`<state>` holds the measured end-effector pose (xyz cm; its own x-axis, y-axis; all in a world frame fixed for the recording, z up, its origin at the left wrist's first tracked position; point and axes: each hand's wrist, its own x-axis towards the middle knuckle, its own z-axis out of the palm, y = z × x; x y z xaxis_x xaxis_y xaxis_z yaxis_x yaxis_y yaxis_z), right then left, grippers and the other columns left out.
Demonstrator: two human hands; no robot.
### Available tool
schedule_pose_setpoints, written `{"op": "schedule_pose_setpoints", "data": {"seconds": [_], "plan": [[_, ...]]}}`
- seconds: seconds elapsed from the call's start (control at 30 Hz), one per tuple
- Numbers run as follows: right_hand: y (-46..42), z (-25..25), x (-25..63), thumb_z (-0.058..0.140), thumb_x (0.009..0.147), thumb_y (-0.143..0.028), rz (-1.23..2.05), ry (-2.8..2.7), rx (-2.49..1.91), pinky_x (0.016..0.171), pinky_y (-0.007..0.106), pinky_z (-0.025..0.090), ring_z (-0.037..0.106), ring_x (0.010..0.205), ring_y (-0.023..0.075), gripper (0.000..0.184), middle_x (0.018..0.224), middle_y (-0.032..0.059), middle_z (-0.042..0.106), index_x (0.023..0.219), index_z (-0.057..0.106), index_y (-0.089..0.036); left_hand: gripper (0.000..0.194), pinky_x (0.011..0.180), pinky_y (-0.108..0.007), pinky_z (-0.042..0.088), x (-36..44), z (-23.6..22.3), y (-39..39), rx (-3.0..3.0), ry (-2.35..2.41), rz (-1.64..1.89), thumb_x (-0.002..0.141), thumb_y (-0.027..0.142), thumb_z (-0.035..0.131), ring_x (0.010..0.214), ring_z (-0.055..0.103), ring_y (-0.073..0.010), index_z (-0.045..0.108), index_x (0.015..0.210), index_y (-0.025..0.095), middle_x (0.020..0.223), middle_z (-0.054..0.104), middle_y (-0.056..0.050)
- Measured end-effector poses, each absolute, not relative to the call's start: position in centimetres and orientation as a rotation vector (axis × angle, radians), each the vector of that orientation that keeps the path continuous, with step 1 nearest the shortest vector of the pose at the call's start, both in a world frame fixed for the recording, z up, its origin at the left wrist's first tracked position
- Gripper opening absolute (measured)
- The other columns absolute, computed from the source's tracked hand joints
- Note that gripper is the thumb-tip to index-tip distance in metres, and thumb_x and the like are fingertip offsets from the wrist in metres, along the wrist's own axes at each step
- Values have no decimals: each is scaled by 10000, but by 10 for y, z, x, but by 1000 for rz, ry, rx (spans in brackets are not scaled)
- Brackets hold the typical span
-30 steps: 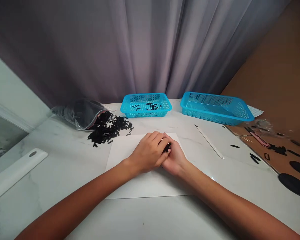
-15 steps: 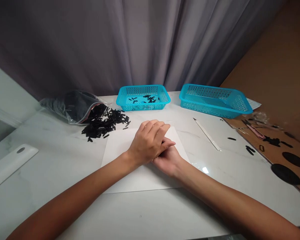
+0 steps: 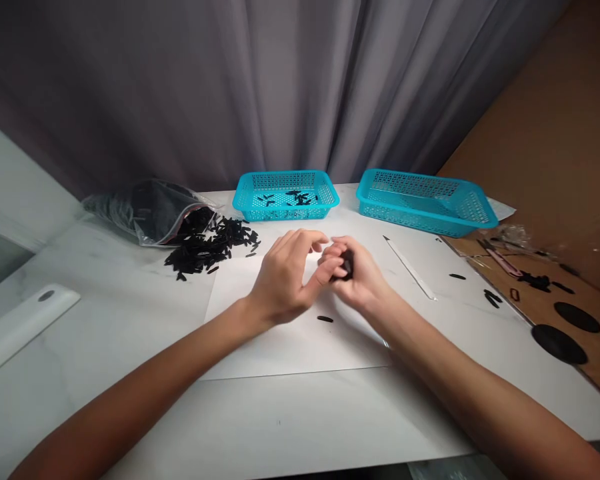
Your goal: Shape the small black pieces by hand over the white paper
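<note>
My right hand (image 3: 361, 272) is curled closed around a clump of small black elongated pieces (image 3: 348, 265), which shows dark between its fingers and palm. Facing it, my left hand (image 3: 290, 277) is open, with fingers curved and thumb apart; its thumb tip reaches the right hand's fingers. Both are raised over a white sheet of paper (image 3: 260, 350). On that sheet, just below the hands, lies a single black piece (image 3: 325, 319). A heap of the same black pieces (image 3: 200, 250) spills from a clear zip bag (image 3: 153, 210) at the left.
Two blue perforated baskets stand at the back: the left basket (image 3: 286, 215) holds several black pieces, and the right basket (image 3: 425, 220) is beside it. A white pen-like tool (image 3: 410, 268), loose black pieces (image 3: 492, 298) and black ovals (image 3: 559, 344) lie rightward. A white bar (image 3: 27, 327) lies left.
My hands were pressed together, left over right. Now they have parted, the left has turned its fingers upward, the right has closed around black pieces, and one piece shows on the paper.
</note>
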<state>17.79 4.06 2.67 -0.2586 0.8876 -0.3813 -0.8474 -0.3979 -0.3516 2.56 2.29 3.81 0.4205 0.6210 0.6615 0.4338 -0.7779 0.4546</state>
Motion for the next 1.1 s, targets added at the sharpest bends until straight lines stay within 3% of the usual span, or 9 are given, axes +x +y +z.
{"op": "schedule_pose_setpoints", "data": {"seconds": [0.1,0.17,0.23,0.3,0.37,0.47,0.63,0.8,1.1], "plan": [[60,32,212,507,928,-142,1779,24,-613,307,118,269,371,383,36,330,512,-71,394,630,374,-191,412,853,-343,481,9,34,32,2486,767,574,894,508,628,1005,614,-221,562,1176,215,1115,648,-65],[69,31,229,502,991,-211,1725,78,-602,340,118,311,399,413,35,304,565,-67,443,692,471,-162,523,882,-353,485,6,25,30,2512,641,374,778,524,758,1065,602,-250,590,1181,235,1152,649,-63],[76,27,239,546,1000,-275,1695,120,-601,402,141,395,470,477,45,208,682,-41,543,856,585,-131,390,877,-332,487,11,15,23,2512,611,327,810,453,754,1058,597,-235,627,1100,225,1123,650,-59],[80,20,242,577,989,-303,1683,150,-611,502,192,495,570,594,77,186,848,7,628,1032,622,-128,108,831,-278,487,18,8,15,2509,612,318,920,309,645,976,616,-179,644,964,210,1024,664,-32],[80,13,240,584,984,-308,1683,161,-626,617,258,561,638,734,124,227,992,50,655,1130,618,-138,94,788,-249,480,22,7,13,2525,634,315,950,204,578,904,627,-150,631,873,202,935,673,-9],[76,5,231,593,977,-314,1710,141,-667,745,343,585,663,889,177,280,1126,83,647,1202,605,-149,55,772,-264,477,11,14,30,2558,804,364,931,185,591,885,635,-162,627,891,198,926,686,-8],[79,2,184,601,970,-322,1782,19,-765,826,402,575,655,991,213,320,1209,100,627,1244,593,-156,122,852,-368,521,-57,34,90,2511,1421,595,958,238,567,903,646,-190,647,998,154,961,680,-44],[117,18,75,606,966,-327,1806,-210,-780,870,434,561,643,1044,233,341,1250,106,613,1262,588,-160,293,915,-438,550,-122,38,119,2345,1908,785,959,343,593,1063,632,-223,611,1188,161,1219,625,-98],[164,26,-53,613,961,-331,1698,-585,-725,873,437,563,644,1049,239,344,1246,103,616,1258,592,-159,313,884,-421,566,-163,54,132,2021,2147,987,965,343,585,1031,643,-214,593,1221,164,1220,623,-101]]}}
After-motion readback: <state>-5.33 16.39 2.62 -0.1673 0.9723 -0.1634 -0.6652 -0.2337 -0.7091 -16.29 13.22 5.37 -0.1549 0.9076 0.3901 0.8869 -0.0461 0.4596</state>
